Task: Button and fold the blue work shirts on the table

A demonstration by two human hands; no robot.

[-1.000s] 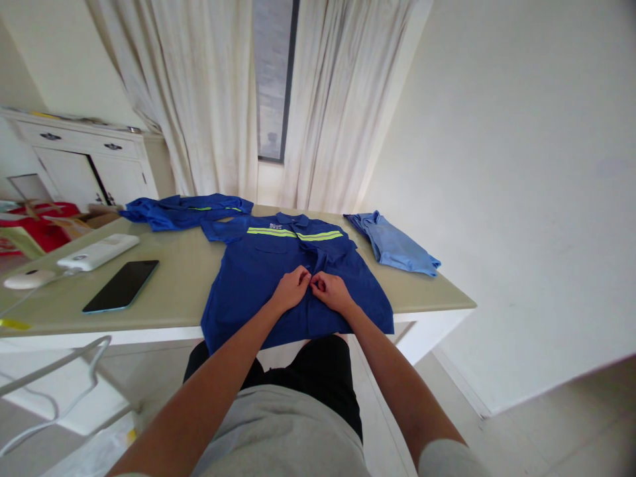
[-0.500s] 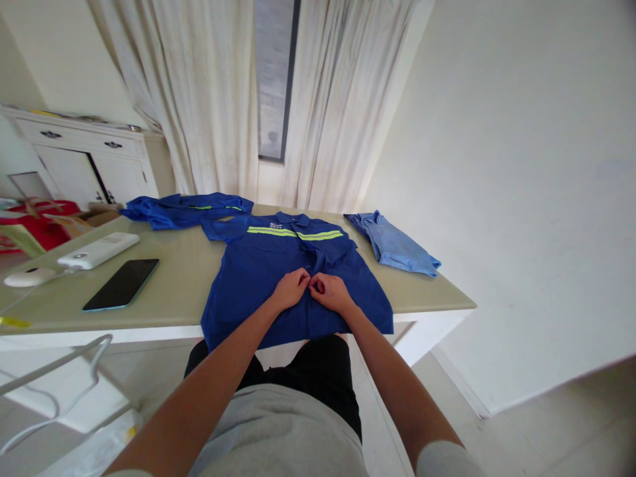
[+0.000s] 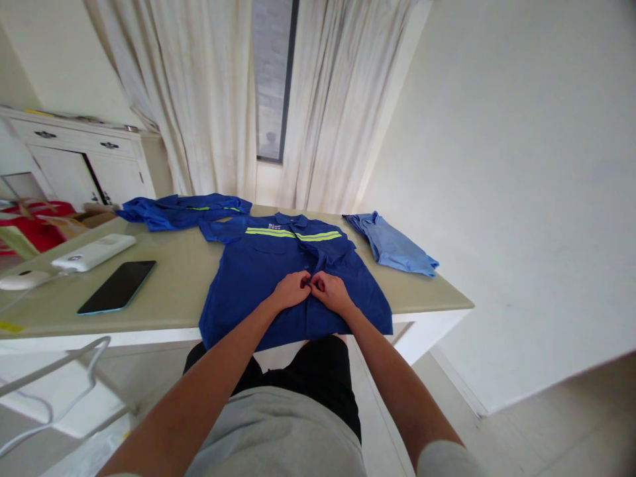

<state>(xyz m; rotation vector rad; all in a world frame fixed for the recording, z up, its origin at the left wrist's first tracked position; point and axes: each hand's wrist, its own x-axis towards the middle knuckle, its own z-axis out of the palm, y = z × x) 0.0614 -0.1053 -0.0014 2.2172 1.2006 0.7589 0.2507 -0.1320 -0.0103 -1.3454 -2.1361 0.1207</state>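
A dark blue short-sleeved work shirt (image 3: 248, 285) with a yellow-green reflective stripe across the chest lies front up, its collar pointing away from me and its hem hanging over the table's near edge. My left hand (image 3: 292, 289) pinches the shirt's front opening near the middle. Right beside it, my right hand (image 3: 330, 291) pinches the other edge of the same opening. The fingertips of both hands almost touch. Any button between them is too small to make out. Above the hands the front placket sits partly open and creased.
Another blue striped garment (image 3: 183, 211) lies crumpled at the table's back left. Folded light blue jeans (image 3: 397, 245) lie on the right. A black phone (image 3: 118, 286) and a white device (image 3: 94, 253) with a cable rest on the table (image 3: 173, 305) at left. A wall (image 3: 521, 199) stands at right.
The fingers of both hands have shifted slightly at the shirt's front opening, still pinched together. The view has moved a little; the other things lie as before.
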